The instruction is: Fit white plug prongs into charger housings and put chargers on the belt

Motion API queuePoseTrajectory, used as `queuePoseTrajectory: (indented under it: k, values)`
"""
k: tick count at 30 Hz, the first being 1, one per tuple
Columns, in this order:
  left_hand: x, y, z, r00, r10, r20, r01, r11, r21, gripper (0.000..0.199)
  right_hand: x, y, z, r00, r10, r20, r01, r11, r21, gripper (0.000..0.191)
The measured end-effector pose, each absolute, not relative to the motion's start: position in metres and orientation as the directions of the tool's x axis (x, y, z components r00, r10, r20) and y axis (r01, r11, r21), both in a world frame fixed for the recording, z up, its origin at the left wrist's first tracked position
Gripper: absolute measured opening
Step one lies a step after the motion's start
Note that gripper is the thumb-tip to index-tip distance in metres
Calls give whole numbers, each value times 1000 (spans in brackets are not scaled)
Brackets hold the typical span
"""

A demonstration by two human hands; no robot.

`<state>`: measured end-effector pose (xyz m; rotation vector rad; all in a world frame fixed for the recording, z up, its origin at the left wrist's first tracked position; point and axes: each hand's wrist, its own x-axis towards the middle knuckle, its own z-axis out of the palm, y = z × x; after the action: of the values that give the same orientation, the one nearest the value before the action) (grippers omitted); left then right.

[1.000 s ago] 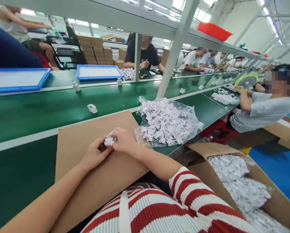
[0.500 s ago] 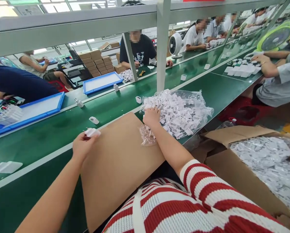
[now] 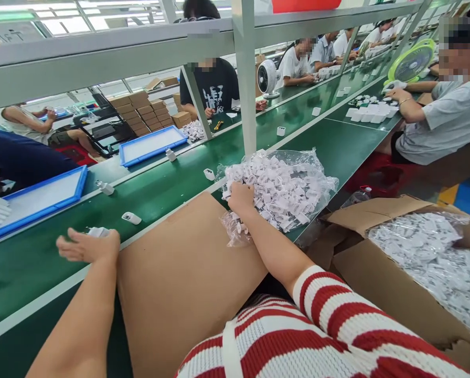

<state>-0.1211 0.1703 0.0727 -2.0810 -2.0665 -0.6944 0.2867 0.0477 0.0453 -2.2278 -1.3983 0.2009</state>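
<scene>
My left hand [image 3: 90,245] is over the green conveyor belt [image 3: 172,184] with its fingers spread. A white plug charger [image 3: 98,231] shows just beyond its thumb side; whether they touch I cannot tell. My right hand [image 3: 241,198] is at the near left edge of a heap of small white plastic pieces [image 3: 278,189], which lies on an opened clear plastic bag [image 3: 325,181]. Its fingers are curled in, and their tips are hidden. A brown cardboard sheet [image 3: 180,262] slants between my arms. Another white charger [image 3: 131,218] lies on the belt beyond my left hand.
An open carton [image 3: 349,273] with bagged white pieces stands at my right. A grey post [image 3: 245,79] rises behind the heap. Blue-rimmed trays [image 3: 156,145] line the far side. A co-worker [image 3: 439,115] sits at right by a green fan [image 3: 410,63]; others sit farther off.
My left hand has moved left over the belt, and its fingers have spread from around the charger. My right hand stays at the heap, fingers curled in. The view has shifted to the right.
</scene>
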Motion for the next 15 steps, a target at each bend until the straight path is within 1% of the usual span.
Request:
queuePoseTrajectory:
  k: [1,2,3,4,5,6,7,8,9,11,13,15]
  values:
    - [-115,169,73,-44,885,464,979,-55,199,90,287,46,47,478,862,168,773,-323,-546,28]
    - [-110,171,74,-11,870,493,986,-74,152,91,286,46,48,485,853,191,730,-274,-626,27]
    - [-106,174,74,73,885,459,987,-131,95,89,284,45,48,481,854,201,666,-206,-717,25]
    - [-105,179,74,191,916,353,974,-222,50,84,282,45,48,469,861,197,573,-127,-810,24]
    - [-105,185,74,272,933,234,957,-288,37,78,278,46,47,454,871,185,451,-46,-891,24]
    - [-108,191,74,306,943,133,948,-314,51,71,274,46,47,439,882,169,308,28,-951,27]
    - [-110,197,75,307,949,65,947,-312,75,63,270,47,46,420,895,148,156,90,-984,32]
    - [-114,201,76,296,955,35,950,-298,98,55,266,47,45,393,911,127,8,135,-991,36]
    - [-117,204,77,278,960,37,953,-281,111,47,262,47,44,357,928,107,-125,161,-979,39]
    - [-119,202,82,224,971,80,966,-232,118,35,256,45,45,267,961,69,-320,156,-935,40]
    - [-116,192,88,185,974,127,973,-200,116,35,252,42,46,178,983,35,-425,109,-899,37]
    - [-106,172,93,221,961,165,964,-241,114,42,249,39,48,97,995,34,-483,77,-872,43]
